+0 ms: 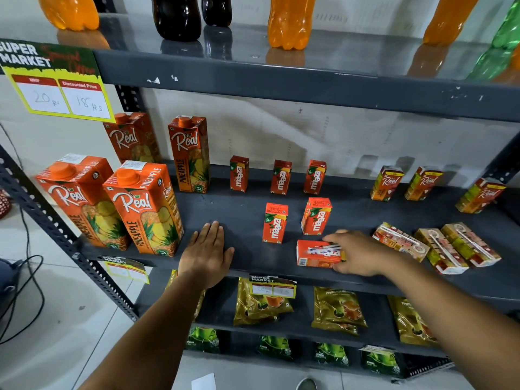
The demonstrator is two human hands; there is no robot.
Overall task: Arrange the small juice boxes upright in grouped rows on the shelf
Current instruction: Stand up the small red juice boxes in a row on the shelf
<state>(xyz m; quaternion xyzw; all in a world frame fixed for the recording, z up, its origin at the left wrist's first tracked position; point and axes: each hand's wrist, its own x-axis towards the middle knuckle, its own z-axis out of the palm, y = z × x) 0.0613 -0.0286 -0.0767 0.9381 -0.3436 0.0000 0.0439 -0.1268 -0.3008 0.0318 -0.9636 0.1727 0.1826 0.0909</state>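
On the dark grey shelf [239, 209], three small red Maaza boxes [280, 177] stand upright in a back row, and two more [275, 223] stand in front of them. A sixth Maaza box [315, 253] lies on its side near the front edge; my right hand [358, 253] grips its right end. My left hand [208, 249] rests flat on the shelf, fingers apart, holding nothing. To the right, three small Real boxes [387, 182] stand upright at the back, and three more [441, 249] lie flat near the front.
Several tall Real pineapple cartons [143, 206] stand at the shelf's left end. Soda bottles [289, 21] line the shelf above. Golden pouches [261, 302] and green packets fill the shelves below. Price tags [60, 83] hang on the shelf edges. Cables lie on the floor at left.
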